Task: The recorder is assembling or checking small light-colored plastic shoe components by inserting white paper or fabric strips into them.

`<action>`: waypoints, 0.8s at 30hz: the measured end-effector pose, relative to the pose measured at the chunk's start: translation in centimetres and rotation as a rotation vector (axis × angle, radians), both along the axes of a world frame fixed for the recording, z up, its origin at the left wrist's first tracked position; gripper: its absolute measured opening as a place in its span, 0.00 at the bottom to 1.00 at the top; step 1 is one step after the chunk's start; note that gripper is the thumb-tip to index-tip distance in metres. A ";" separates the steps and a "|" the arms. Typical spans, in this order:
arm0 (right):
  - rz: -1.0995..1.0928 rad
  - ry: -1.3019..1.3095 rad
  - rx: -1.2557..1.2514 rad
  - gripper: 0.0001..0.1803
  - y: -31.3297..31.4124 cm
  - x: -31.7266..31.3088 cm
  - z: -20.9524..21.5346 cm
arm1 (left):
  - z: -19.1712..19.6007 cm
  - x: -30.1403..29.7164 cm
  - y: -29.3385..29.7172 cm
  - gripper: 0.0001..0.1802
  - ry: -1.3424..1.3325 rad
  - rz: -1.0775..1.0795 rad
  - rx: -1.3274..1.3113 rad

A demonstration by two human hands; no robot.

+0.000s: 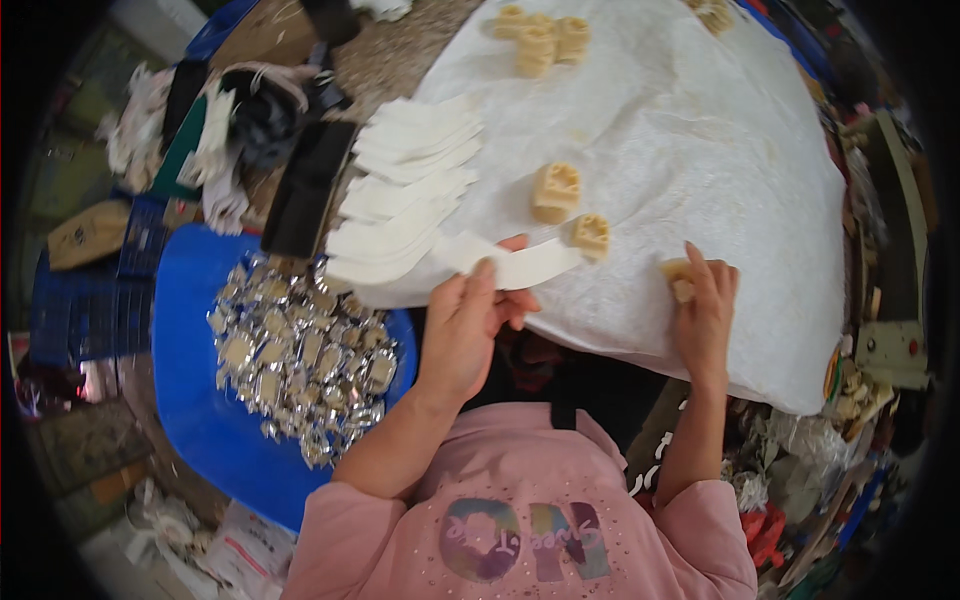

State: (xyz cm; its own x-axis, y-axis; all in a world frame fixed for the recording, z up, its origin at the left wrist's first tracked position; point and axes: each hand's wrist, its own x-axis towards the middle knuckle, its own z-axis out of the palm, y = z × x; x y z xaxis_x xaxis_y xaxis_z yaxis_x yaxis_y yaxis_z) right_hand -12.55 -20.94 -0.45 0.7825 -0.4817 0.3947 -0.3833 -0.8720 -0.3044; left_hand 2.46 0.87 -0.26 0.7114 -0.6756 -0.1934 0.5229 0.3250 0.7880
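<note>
My left hand is closed, pinching a white flat strip between thumb and fingers. The strip's free end reaches right, close to a small beige hollow-topped piece. A taller beige piece stands just beyond it. My right hand is at the right of the white-covered table, its fingers closed around another beige piece that they partly hide. Left of the hands, several white strips lie overlapped in a fanned stack.
A blue tub full of shiny silver pieces stands at the left. More beige pieces sit at the table's far side. A black flat object lies beside the strips. Plastic bags and scraps clutter the right.
</note>
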 end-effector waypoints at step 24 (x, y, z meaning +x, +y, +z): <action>0.594 -0.783 0.458 0.25 9.5 5.9 0.5 | 2.3 -3.0 -0.1 0.22 -0.081 -0.036 -0.083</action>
State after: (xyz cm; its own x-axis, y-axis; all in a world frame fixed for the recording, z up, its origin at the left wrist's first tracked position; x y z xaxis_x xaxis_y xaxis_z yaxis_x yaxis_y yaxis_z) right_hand -6.66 -11.48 0.06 0.5484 -0.3377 0.7650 0.5050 -0.5955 -0.6248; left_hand -0.51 0.81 2.03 0.6977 -0.7121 -0.0788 0.4712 0.3732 0.7992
